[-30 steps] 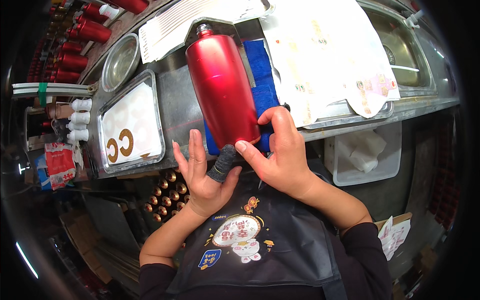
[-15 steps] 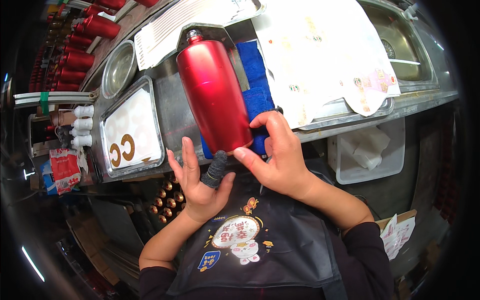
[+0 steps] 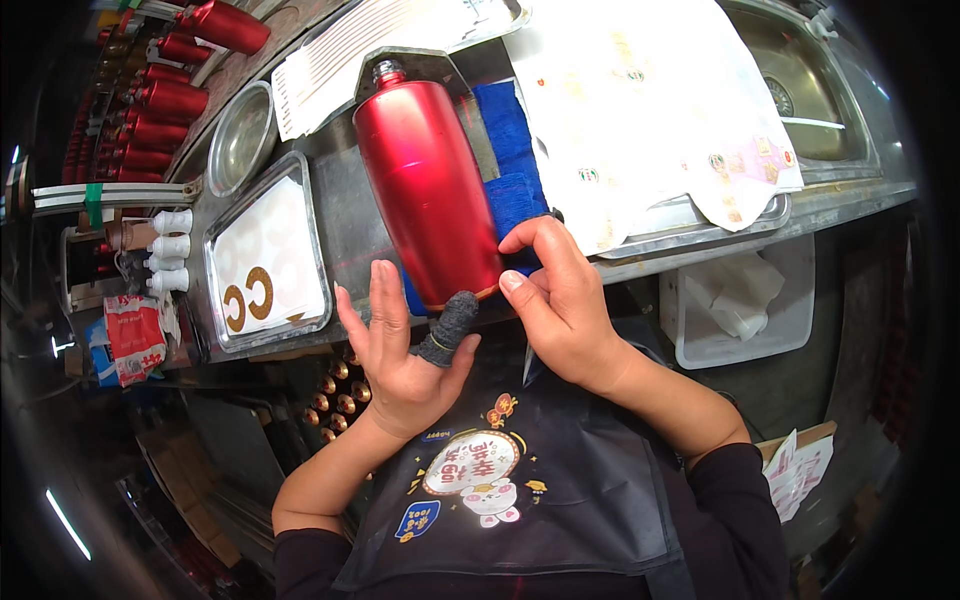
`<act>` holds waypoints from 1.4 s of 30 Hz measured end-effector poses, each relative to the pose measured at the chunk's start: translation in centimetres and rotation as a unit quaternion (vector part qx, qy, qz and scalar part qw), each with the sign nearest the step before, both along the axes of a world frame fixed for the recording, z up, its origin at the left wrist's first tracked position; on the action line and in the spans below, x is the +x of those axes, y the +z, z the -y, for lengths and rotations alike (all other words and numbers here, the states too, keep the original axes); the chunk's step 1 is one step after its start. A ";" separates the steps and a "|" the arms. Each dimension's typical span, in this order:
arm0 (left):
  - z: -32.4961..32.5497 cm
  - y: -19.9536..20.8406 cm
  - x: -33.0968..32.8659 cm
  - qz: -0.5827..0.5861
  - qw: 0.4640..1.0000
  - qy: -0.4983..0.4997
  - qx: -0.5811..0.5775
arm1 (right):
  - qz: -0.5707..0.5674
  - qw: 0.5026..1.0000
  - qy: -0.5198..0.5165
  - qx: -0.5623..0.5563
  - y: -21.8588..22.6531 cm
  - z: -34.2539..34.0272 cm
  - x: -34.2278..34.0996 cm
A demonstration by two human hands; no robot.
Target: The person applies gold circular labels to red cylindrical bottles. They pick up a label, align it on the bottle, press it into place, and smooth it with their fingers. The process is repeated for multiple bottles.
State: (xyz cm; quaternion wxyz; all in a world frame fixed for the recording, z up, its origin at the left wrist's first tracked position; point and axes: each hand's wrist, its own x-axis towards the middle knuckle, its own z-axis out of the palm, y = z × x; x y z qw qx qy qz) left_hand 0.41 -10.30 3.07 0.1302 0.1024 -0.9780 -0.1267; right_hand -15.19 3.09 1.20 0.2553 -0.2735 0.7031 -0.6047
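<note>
A glossy red bottle (image 3: 430, 190) lies on its side on the metal bench, silver neck away from me, base toward me. My left hand (image 3: 405, 375) is open below the base, fingers stretched out. A dark knitted finger cover (image 3: 452, 328) on its index finger meets the base edge. My right hand (image 3: 570, 320) is closed at the bottle's lower right, thumb and curled index finger against its side. From under that hand sticks the tip of a thin pointed metal tool (image 3: 528, 368); the rest is hidden. Blue cloth (image 3: 515, 150) lies under and beside the bottle.
To the left, a metal tray (image 3: 318, 250) carries a white sheet with gold C-shaped pieces (image 3: 266, 290). A metal bowl (image 3: 243, 140) stands beyond it. More red bottles (image 3: 170, 98) line the far left. White printed sheets (image 3: 650, 100) cover the bench at right, before a sink (image 3: 850, 110).
My right thumb has shifted up from the base edge to the bottle's side. The left hand's covered finger has slid rightward along the base. Red bottles at far left have moved right.
</note>
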 end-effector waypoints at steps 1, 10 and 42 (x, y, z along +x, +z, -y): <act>0.0 0.1 -0.1 0.001 1.000 -0.001 -0.004 | 0.002 1.000 -0.002 -0.004 0.0 0.0 0.1; 0.3 0.3 -0.1 0.006 1.000 -0.008 -0.015 | -0.005 1.000 0.003 0.006 0.2 -0.1 0.0; 0.8 0.1 -0.3 0.002 1.000 -0.010 -0.003 | -0.006 1.000 -0.003 0.020 0.8 0.2 -0.2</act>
